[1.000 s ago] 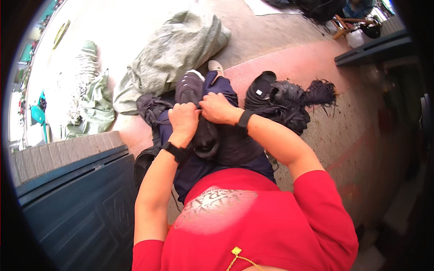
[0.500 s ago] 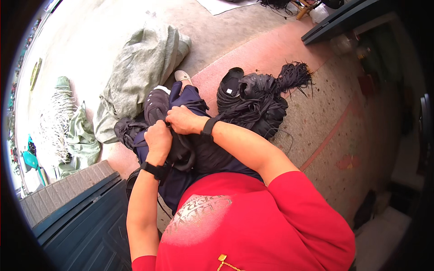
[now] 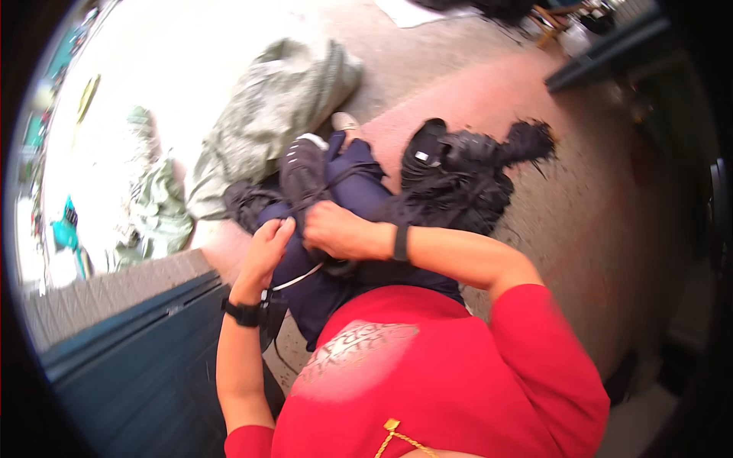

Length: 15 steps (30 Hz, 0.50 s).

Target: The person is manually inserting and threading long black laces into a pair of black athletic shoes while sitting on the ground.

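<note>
A big grey sack (image 3: 263, 114) lies on the pink floor (image 3: 458, 95), its insides hidden. A dark shoe (image 3: 303, 168) is on the lap (image 3: 305, 301), partly under the curled right hand (image 3: 337, 231); the left hand (image 3: 265, 250) curls nearby, and I can't tell what either grips.

No wording is fully legible. Printed capital lettering (image 3: 357, 345), set in slanting lines on a whitish patch, stands on the front of the red T-shirt (image 3: 473, 366); blur obscures it. A small white label (image 3: 421, 156) shows on the black shoe (image 3: 434, 131); any print there is too small.
</note>
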Each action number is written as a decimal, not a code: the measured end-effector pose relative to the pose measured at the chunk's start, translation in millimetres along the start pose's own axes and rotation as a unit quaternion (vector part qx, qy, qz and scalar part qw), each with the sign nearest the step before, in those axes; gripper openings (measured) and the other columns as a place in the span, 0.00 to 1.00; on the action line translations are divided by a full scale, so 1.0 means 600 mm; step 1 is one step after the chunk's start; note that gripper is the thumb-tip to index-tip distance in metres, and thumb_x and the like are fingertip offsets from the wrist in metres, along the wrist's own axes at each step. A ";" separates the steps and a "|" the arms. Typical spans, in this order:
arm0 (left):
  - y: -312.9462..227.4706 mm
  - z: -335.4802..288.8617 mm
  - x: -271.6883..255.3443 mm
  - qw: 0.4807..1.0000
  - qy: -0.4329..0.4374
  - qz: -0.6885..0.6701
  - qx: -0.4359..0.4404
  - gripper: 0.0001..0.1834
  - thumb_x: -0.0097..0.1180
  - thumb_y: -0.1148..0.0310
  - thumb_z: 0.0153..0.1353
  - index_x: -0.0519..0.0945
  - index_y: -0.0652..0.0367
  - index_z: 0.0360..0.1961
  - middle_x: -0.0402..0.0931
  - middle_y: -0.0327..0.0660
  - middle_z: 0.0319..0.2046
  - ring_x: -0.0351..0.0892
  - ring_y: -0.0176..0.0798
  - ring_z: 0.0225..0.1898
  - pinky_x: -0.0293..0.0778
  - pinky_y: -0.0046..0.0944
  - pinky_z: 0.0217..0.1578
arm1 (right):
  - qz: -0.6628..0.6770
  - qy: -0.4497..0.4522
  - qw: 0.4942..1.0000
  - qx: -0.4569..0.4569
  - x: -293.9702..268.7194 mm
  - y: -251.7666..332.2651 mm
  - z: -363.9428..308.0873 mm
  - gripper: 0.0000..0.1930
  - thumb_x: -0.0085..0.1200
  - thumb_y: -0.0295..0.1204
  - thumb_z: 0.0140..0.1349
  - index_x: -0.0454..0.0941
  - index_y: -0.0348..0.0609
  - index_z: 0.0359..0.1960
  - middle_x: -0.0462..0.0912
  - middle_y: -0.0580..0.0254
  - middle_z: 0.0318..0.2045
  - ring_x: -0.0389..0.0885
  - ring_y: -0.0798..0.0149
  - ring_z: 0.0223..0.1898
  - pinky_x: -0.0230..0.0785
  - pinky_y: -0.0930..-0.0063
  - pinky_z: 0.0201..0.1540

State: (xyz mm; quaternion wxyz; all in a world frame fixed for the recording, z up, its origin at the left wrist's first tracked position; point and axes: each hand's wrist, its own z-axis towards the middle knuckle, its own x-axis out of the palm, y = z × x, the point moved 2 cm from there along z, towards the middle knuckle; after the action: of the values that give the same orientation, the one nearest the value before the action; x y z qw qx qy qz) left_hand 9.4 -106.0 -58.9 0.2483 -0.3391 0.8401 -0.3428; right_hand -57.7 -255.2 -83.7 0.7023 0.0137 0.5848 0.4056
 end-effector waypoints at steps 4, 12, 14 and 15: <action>0.035 0.020 -0.025 0.991 -0.009 -0.132 -0.033 0.11 0.46 0.62 0.59 0.74 0.57 0.26 0.65 0.29 0.17 0.60 0.22 0.17 0.58 0.23 0.17 | 0.262 0.156 0.951 -0.060 -0.037 0.098 -0.003 0.05 0.47 0.27 0.46 0.75 0.43 0.23 0.76 0.52 0.20 0.77 0.52 0.26 0.69 0.60 0.30; 0.054 0.038 0.009 0.993 -0.099 -0.033 0.046 0.09 0.49 0.69 0.56 0.76 0.64 0.35 0.72 0.34 0.18 0.69 0.25 0.19 0.65 0.26 0.22 | 0.047 0.062 0.981 0.176 0.033 -0.085 0.050 0.11 0.52 0.36 0.52 0.70 0.41 0.29 0.76 0.53 0.25 0.76 0.49 0.32 0.66 0.58 0.35; 0.064 0.052 0.001 0.980 -0.145 0.070 0.119 0.08 0.50 0.70 0.54 0.77 0.64 0.31 0.74 0.39 0.19 0.72 0.33 0.20 0.69 0.31 0.25 | 0.025 0.061 0.989 0.132 0.037 -0.098 0.060 0.11 0.51 0.36 0.52 0.70 0.41 0.28 0.76 0.53 0.24 0.76 0.50 0.31 0.66 0.58 0.35; 0.072 0.060 0.003 0.980 -0.145 0.066 0.118 0.08 0.50 0.70 0.54 0.77 0.64 0.31 0.74 0.39 0.19 0.72 0.33 0.20 0.69 0.31 0.25 | 0.004 0.055 0.994 0.090 0.038 -0.102 0.061 0.10 0.51 0.36 0.53 0.69 0.41 0.28 0.76 0.53 0.24 0.76 0.50 0.31 0.66 0.58 0.34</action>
State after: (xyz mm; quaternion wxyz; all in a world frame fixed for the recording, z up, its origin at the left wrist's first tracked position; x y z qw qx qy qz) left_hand 14.3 -98.5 -114.5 0.4277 -0.2974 0.7695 -0.3693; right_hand 6.2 -266.1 -120.8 0.6636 0.0567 0.6563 0.3544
